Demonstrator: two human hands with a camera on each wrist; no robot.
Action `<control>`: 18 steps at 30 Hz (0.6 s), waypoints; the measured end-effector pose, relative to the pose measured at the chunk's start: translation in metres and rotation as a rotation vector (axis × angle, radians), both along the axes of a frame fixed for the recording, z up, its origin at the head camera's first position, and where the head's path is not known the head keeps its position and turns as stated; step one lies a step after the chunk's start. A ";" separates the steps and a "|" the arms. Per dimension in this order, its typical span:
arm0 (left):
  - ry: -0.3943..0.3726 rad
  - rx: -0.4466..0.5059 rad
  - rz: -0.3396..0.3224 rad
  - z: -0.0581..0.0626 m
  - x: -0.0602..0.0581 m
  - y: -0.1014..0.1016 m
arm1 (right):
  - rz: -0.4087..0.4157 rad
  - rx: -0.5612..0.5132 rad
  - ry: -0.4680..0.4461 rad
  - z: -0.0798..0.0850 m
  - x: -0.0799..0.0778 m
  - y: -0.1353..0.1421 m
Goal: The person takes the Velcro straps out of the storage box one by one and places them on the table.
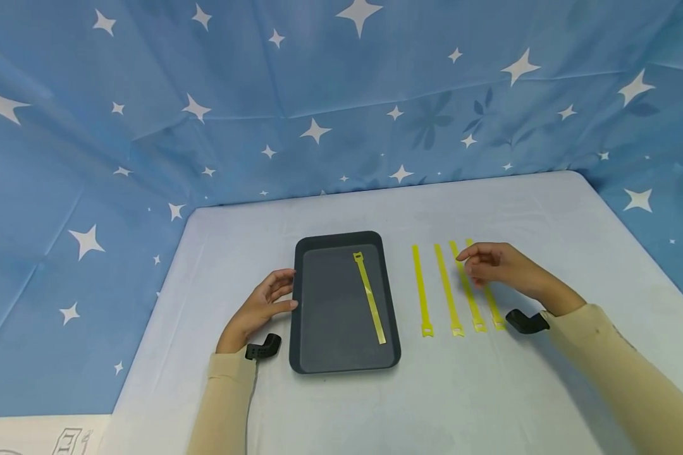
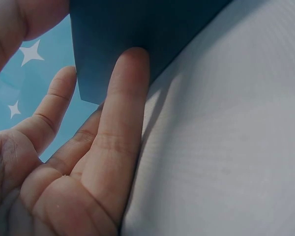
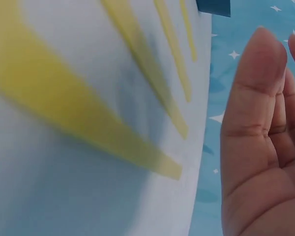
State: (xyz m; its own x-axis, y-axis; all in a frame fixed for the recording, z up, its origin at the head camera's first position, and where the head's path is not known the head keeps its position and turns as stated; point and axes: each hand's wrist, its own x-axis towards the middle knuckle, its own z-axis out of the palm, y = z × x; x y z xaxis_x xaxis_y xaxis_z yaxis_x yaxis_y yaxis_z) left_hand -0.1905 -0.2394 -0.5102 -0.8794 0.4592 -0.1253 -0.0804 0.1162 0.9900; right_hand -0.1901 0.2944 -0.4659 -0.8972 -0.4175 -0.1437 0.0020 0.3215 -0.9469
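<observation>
A dark grey rectangular tray (image 1: 324, 309) lies on the white-covered table, with one yellow hook-and-loop cable strap (image 1: 369, 297) lying lengthwise in its right half. My left hand (image 1: 258, 306) is at the tray's left side; in the left wrist view its fingers (image 2: 123, 93) rest against the outer wall without curling round it. To the right of the tray, several more yellow straps (image 1: 420, 291) lie side by side, slotted ends towards me. Above the rightmost of them hovers my right hand (image 1: 498, 268), fingers loosely bent and holding nothing. It partly hides two straps.
White cloth covers the table (image 1: 341, 411). A blue curtain (image 1: 233, 82) with white stars hangs behind it and along its sides. Each wrist carries a small black camera (image 1: 264, 347). At the lower left, a pale surface (image 1: 34, 433) with line drawings shows.
</observation>
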 end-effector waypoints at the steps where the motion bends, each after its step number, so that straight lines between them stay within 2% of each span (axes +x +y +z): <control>1: 0.001 -0.001 0.000 0.000 0.000 0.000 | 0.013 -0.016 0.011 0.000 -0.001 -0.001; 8: 0.005 -0.011 0.005 0.001 0.000 -0.001 | 0.118 -0.093 0.060 0.001 -0.012 -0.011; 18: -0.002 0.000 -0.001 -0.001 0.000 0.000 | 0.234 -0.044 0.119 0.002 -0.027 -0.031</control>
State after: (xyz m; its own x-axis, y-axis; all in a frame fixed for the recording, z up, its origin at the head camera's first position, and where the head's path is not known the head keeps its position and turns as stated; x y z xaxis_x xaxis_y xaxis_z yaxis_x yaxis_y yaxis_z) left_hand -0.1907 -0.2391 -0.5111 -0.8788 0.4600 -0.1268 -0.0819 0.1164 0.9898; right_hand -0.2168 0.2632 -0.4638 -0.7851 -0.6190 -0.0198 -0.1798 0.2584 -0.9492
